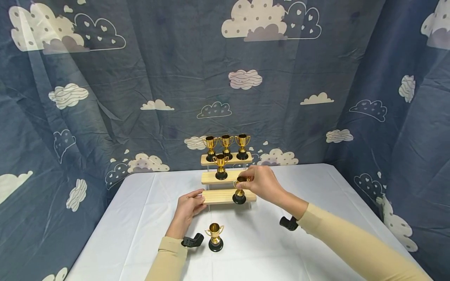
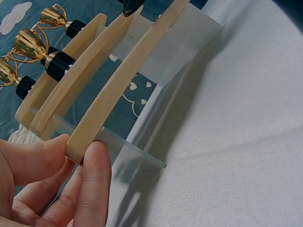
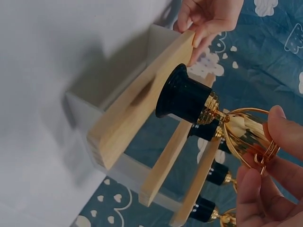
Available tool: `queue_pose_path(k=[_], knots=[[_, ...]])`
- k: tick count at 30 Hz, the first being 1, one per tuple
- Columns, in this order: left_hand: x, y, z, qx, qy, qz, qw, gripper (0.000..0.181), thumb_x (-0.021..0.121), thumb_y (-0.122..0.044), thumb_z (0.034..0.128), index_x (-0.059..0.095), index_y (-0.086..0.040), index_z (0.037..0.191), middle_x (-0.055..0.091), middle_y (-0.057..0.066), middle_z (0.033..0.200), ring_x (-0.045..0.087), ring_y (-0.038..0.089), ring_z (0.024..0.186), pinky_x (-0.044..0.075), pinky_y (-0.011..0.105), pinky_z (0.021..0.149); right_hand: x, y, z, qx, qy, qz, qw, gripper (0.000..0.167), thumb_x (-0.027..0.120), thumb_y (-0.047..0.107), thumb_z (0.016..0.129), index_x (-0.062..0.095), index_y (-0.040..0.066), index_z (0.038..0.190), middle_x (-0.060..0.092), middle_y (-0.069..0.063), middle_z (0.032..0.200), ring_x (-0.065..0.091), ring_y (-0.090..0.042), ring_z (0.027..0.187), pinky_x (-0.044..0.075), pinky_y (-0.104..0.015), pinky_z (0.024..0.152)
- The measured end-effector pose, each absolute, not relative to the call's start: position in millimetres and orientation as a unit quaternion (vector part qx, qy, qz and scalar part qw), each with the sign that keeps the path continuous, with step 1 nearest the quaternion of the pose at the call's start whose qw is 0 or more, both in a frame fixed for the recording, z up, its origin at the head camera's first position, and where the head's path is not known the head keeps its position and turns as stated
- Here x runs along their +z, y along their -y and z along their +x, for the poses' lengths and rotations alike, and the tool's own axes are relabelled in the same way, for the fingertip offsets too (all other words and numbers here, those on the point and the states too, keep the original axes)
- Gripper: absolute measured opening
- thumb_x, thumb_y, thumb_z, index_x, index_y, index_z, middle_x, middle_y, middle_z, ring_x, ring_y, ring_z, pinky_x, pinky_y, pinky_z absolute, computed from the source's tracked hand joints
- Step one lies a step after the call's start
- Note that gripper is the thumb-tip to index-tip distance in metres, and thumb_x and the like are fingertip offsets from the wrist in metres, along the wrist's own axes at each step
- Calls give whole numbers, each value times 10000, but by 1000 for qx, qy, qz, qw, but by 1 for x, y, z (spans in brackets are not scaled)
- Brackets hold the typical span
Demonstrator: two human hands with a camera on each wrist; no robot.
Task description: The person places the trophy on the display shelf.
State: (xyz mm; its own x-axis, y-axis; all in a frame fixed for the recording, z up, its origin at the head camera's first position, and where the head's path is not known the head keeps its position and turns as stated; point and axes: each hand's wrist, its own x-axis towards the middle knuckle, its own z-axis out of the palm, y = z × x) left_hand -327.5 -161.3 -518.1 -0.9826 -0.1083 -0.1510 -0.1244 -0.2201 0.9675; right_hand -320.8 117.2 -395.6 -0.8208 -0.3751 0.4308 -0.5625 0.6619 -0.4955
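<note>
My right hand (image 1: 265,182) grips a small gold trophy cup (image 3: 189,97) by its bowl and handles. Its black base hangs over the right part of the lowest wooden board (image 1: 218,197) of a three-tier stand; in the right wrist view a shadow falls on the board beside it. Thumb and fingers of my left hand (image 1: 189,207) pinch that board's left end, as the left wrist view shows closely. One trophy cup (image 1: 221,163) stands on the middle board (image 1: 207,178), and three, such as the right one (image 1: 242,145), stand on the top board (image 1: 233,160).
Another gold trophy cup (image 1: 215,236) stands upright on the white tablecloth (image 1: 281,253), in front of the stand and near my left wrist. Clear side panels (image 2: 137,149) hold up the boards. A dark blue cloud-print curtain (image 1: 175,58) hangs behind and at both sides.
</note>
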Motion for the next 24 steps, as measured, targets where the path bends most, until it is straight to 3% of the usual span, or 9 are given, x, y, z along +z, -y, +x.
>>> queue_pose_path(k=[9, 24], knots=[[-517, 160, -328, 772, -628, -96, 3, 402, 666, 70, 894, 650, 38, 1295, 624, 284, 1171, 700, 250, 879, 626, 269, 708, -392, -120, -331, 317, 899, 257, 156, 362, 894, 319, 767, 808, 100, 1043, 728, 23, 913, 581, -75, 612, 511, -278, 497], [-518, 160, -328, 774, -626, -98, 2, 401, 681, 65, 889, 658, 32, 1288, 660, 211, 1077, 703, 243, 861, 627, 269, 707, -386, -124, -353, 311, 906, 238, 160, 354, 890, 327, 777, 802, 99, 1033, 746, -4, 923, 654, -102, 732, 572, -296, 621]])
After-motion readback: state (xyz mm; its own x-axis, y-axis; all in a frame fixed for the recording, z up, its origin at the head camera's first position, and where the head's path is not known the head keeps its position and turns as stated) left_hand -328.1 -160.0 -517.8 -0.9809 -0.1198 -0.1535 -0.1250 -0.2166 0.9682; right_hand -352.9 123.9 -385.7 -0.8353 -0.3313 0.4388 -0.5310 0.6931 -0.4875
